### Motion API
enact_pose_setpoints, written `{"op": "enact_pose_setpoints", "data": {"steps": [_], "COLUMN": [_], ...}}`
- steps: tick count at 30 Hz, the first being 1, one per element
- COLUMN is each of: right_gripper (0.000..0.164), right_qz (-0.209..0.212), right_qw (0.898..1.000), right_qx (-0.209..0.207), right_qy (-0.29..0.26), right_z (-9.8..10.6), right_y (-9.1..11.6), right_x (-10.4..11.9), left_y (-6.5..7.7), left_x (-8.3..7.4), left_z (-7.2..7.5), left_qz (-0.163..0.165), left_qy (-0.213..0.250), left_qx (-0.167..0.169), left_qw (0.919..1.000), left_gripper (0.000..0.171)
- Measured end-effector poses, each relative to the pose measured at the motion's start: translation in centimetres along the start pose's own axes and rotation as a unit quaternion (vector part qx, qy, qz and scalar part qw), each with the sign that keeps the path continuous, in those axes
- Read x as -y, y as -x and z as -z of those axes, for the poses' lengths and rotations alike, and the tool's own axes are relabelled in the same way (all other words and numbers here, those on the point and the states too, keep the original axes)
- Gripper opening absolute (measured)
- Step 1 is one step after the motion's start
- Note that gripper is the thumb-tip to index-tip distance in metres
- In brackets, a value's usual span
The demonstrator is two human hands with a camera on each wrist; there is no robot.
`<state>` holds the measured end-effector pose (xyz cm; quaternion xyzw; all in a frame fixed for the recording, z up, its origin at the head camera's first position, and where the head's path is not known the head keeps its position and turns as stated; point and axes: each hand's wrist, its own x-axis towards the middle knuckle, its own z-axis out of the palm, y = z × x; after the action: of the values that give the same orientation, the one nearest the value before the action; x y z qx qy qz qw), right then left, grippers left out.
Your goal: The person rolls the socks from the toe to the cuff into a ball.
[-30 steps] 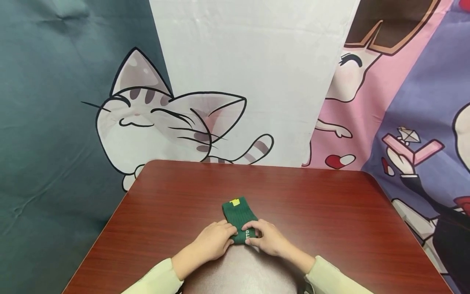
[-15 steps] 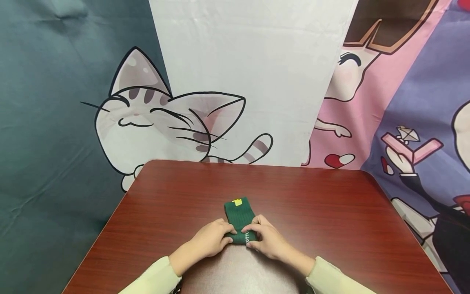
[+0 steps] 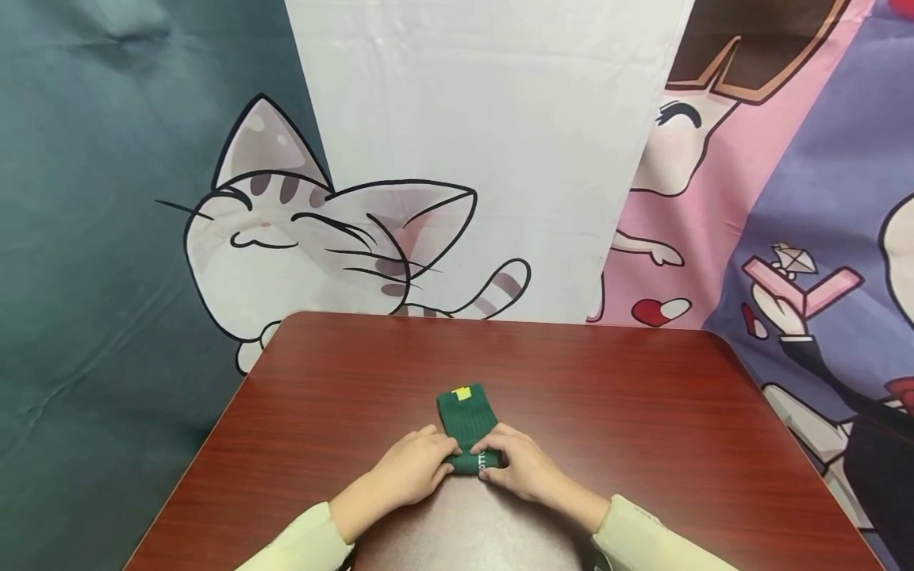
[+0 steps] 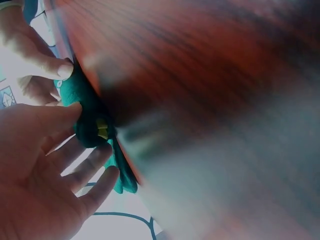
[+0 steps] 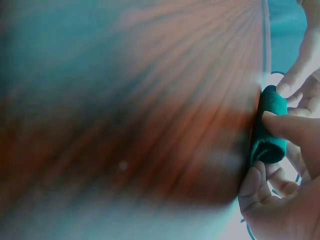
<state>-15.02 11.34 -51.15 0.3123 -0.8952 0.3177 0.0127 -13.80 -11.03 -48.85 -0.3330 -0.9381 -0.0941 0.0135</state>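
A green sock (image 3: 466,420) lies on the reddish-brown desk (image 3: 607,381), about midway between the left and right edges and well apart from the far edge with its two rounded corners. Its flat, ribbed part reaches toward the far edge, slanting a little to the left, and bears a yellow patch (image 3: 462,392) at the tip. The end away from the far edge forms a thick roll (image 5: 274,106) lying crosswise, with white lettering (image 3: 481,461) partly visible toward its right end. In the right wrist view, the end of the roll shows a hollow opening with a layer of the same green fabric inside; in the left wrist view, a yellow mark shows by the other end. The left hand (image 3: 414,464) is partly closed, thumb and forefinger pinching the left end of the roll, the remaining fingers loosely bent and spread. The right hand (image 3: 524,468) is likewise partly closed and pinches the right end between thumb and fingers. Both arms wear pale green sleeves (image 3: 653,539). Beyond the far edge, a backdrop (image 3: 500,119) carries a drawn cat (image 3: 286,270) and, past the far right corner, a printed open pink case (image 3: 831,292) with a pale gem drawn above it.
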Motion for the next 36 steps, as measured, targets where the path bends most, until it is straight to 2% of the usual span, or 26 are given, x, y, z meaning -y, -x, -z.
{"op": "enact_pose_setpoints", "data": {"steps": [7,13,21,32,36], "right_gripper": [0.029,0.026,0.020,0.019,0.023], "right_qz": [0.001,-0.004,-0.047,-0.073,-0.084], "right_qw": [1.000,1.000,0.998,0.995,0.992], "right_qx": [-0.004,-0.008,0.030,0.065,0.070], "right_qy": [0.001,-0.015,-0.013,-0.021,-0.067], "right_z": [0.0,-0.1,0.0,0.8,0.8], "right_y": [0.0,-0.3,-0.7,-0.9,-0.9], "right_x": [0.0,-0.3,-0.5,-0.1,-0.4], "left_y": [0.0,-0.1,-0.1,-0.2,-0.2], "left_x": [-0.1,-0.2,-0.5,-0.6,-0.6], "left_z": [-0.3,-0.6,-0.6,-0.5,-0.5], "left_qz": [-0.020,-0.020,-0.012,0.001,0.008], "left_qy": [-0.049,-0.073,-0.077,-0.072,-0.069], "left_qx": [-0.010,-0.019,-0.013,-0.012,-0.014], "left_qw": [0.9986,0.9970,0.9969,0.9974,0.9975], "left_gripper": [0.026,0.033,0.032,0.022,0.022]}}
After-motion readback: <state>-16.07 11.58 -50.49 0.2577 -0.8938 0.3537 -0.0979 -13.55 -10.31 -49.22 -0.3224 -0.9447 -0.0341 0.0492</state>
